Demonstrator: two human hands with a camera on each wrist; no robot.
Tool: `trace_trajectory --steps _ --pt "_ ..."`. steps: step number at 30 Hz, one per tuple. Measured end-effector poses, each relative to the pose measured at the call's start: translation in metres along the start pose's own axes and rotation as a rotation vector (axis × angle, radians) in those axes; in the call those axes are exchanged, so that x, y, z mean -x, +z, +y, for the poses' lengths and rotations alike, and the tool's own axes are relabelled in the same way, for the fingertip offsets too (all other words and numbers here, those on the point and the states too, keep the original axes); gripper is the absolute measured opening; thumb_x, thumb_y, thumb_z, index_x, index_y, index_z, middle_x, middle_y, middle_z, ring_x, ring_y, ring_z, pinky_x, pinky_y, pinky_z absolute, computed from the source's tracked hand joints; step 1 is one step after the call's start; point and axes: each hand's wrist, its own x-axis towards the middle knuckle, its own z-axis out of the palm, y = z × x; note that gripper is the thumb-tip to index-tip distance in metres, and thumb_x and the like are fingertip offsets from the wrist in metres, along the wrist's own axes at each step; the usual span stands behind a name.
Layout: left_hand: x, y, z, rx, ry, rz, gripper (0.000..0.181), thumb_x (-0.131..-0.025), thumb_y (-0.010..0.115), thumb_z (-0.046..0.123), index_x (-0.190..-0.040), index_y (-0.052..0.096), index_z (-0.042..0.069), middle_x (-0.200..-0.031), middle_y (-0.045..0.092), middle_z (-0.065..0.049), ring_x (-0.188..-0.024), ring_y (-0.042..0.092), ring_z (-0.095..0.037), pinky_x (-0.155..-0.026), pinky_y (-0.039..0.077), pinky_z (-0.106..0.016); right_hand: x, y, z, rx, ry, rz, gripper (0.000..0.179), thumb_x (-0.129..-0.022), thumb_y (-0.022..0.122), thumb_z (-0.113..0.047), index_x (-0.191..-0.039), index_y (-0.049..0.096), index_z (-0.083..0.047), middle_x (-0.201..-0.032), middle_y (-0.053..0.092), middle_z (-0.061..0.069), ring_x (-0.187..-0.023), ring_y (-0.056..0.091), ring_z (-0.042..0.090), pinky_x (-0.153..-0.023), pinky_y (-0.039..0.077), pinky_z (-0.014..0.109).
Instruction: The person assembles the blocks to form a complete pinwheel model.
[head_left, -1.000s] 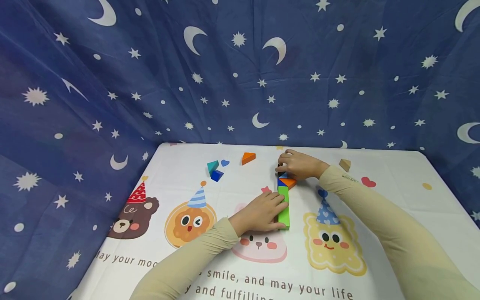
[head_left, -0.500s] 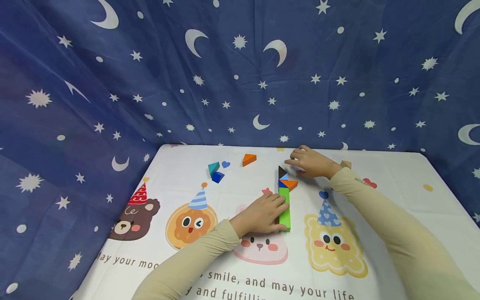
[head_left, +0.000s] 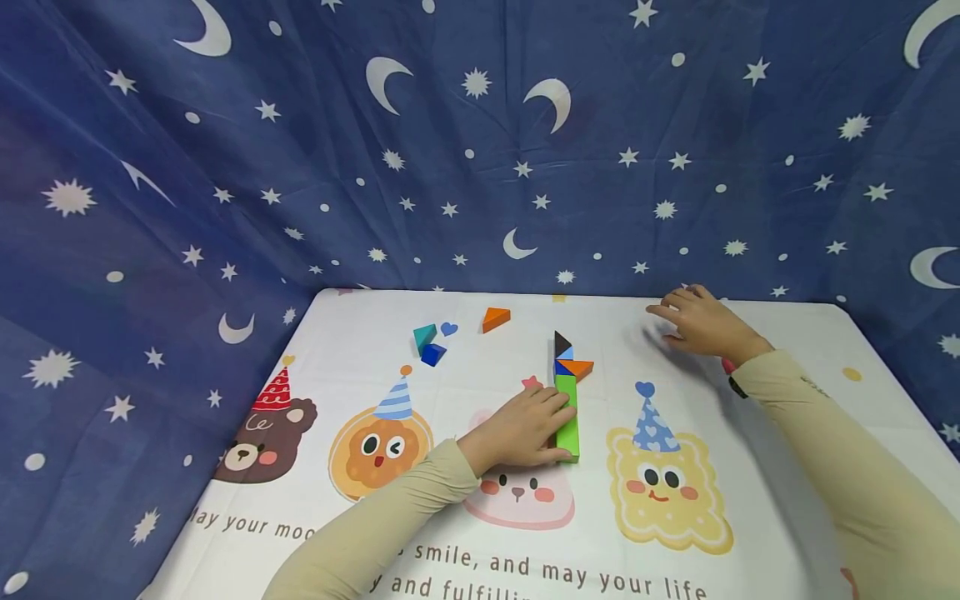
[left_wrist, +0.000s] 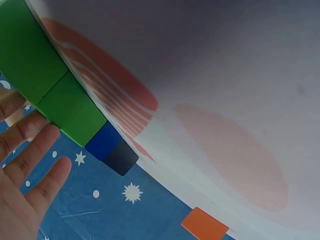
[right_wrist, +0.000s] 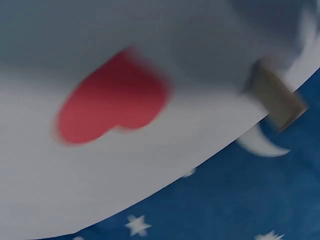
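In the head view, my left hand (head_left: pixel 519 427) rests its fingers along a row of toy blocks, over the long green part (head_left: pixel 568 437). Seen from the left wrist, a seam divides the green blocks (left_wrist: pixel 70 107), and relaxed fingers touch their side. Beyond the green come a small blue triangular block (head_left: pixel 564 367), an orange triangular block (head_left: pixel 581 372), a light blue one (head_left: pixel 567 354) and a black one (head_left: pixel 562 343). My right hand (head_left: pixel 708 327) hovers at the back right with loosely spread fingers, holding nothing. A plain wooden block (right_wrist: pixel 277 96), hidden by that hand from the head, shows blurred in the right wrist view.
Left of the row lie a loose orange triangular block (head_left: pixel 495 319), a teal triangular block (head_left: pixel 424 336) and a dark blue block (head_left: pixel 432 355). A printed white cloth (head_left: pixel 780 342) covers the table, whose back edge meets a starry blue curtain (head_left: pixel 450 150).
My right hand has left the black block at the far end of the row and moved right, over the wooden block. My left hand stays on the green blocks.
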Motion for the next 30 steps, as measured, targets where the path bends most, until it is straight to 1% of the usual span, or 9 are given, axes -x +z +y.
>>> trace_trajectory --steps 2,6,11,14,17,20,24,30 --pt "0.000 0.000 0.000 0.003 -0.005 -0.009 0.052 -0.088 0.044 0.064 -0.114 0.050 0.018 -0.114 0.052 0.003 -0.116 0.048 -0.016 -0.103 0.039 -0.030 0.009 0.000 0.005 0.010 0.014 -0.002 0.054 -0.067 0.081 -0.027 -0.114 0.062 -0.009 -0.100 0.063 0.014 -0.099 0.057 0.035 -0.089 0.040 0.056" --pt "0.000 0.000 0.000 0.007 -0.010 -0.017 0.053 -0.088 0.045 0.063 -0.115 0.050 0.018 -0.115 0.052 0.003 -0.117 0.048 -0.016 -0.103 0.038 -0.031 0.024 -0.001 0.013 0.041 0.017 -0.005 0.050 -0.066 0.082 -0.028 -0.109 0.065 -0.008 -0.097 0.063 0.015 -0.095 0.058 0.034 -0.085 0.041 0.055" --pt "0.000 0.000 0.001 0.007 -0.009 -0.014 0.052 -0.088 0.046 0.063 -0.115 0.050 0.018 -0.116 0.052 0.003 -0.116 0.048 -0.016 -0.103 0.039 -0.031 0.035 0.000 0.021 0.087 0.058 -0.104 0.050 -0.065 0.083 -0.026 -0.108 0.064 -0.008 -0.099 0.064 0.014 -0.097 0.059 0.035 -0.088 0.042 0.057" --pt "0.000 0.001 0.001 0.007 -0.009 -0.010 0.052 -0.088 0.046 0.063 -0.115 0.050 0.018 -0.115 0.052 0.003 -0.116 0.048 -0.016 -0.102 0.039 -0.030 0.038 0.003 0.026 0.102 0.071 -0.139 0.051 -0.064 0.083 -0.023 -0.108 0.063 -0.008 -0.100 0.064 0.014 -0.098 0.059 0.035 -0.089 0.042 0.058" --pt "0.000 0.001 0.001 0.011 -0.007 -0.004 0.052 -0.088 0.046 0.063 -0.115 0.050 0.018 -0.114 0.052 0.003 -0.115 0.048 -0.016 -0.102 0.039 -0.030 0.037 0.009 0.029 0.099 0.065 -0.133 0.050 -0.062 0.085 -0.019 -0.107 0.064 -0.008 -0.099 0.064 0.014 -0.096 0.059 0.035 -0.087 0.042 0.058" --pt "-0.001 0.001 0.001 0.016 -0.003 0.005 0.052 -0.088 0.047 0.062 -0.114 0.050 0.018 -0.114 0.052 0.002 -0.114 0.049 -0.016 -0.101 0.039 -0.031 0.034 0.013 0.029 0.082 0.048 -0.109 0.048 -0.061 0.086 -0.018 -0.103 0.065 -0.009 -0.095 0.064 0.013 -0.092 0.059 0.034 -0.084 0.043 0.058" --pt "0.000 0.001 0.000 0.014 0.000 0.014 0.052 -0.088 0.046 0.063 -0.113 0.050 0.018 -0.113 0.052 0.002 -0.113 0.049 -0.016 -0.100 0.040 -0.030 0.026 0.017 0.025 0.068 0.018 -0.070 0.042 -0.062 0.085 -0.018 -0.099 0.067 -0.010 -0.092 0.063 0.013 -0.090 0.059 0.032 -0.082 0.043 0.058" --pt "0.001 0.000 0.000 0.010 -0.006 0.001 0.052 -0.088 0.045 0.063 -0.114 0.050 0.018 -0.114 0.052 0.002 -0.115 0.049 -0.016 -0.102 0.039 -0.031 0.012 0.021 0.018 0.036 -0.027 -0.011 0.034 -0.063 0.083 -0.015 -0.093 0.068 -0.010 -0.088 0.063 0.011 -0.087 0.060 0.031 -0.081 0.043 0.056"
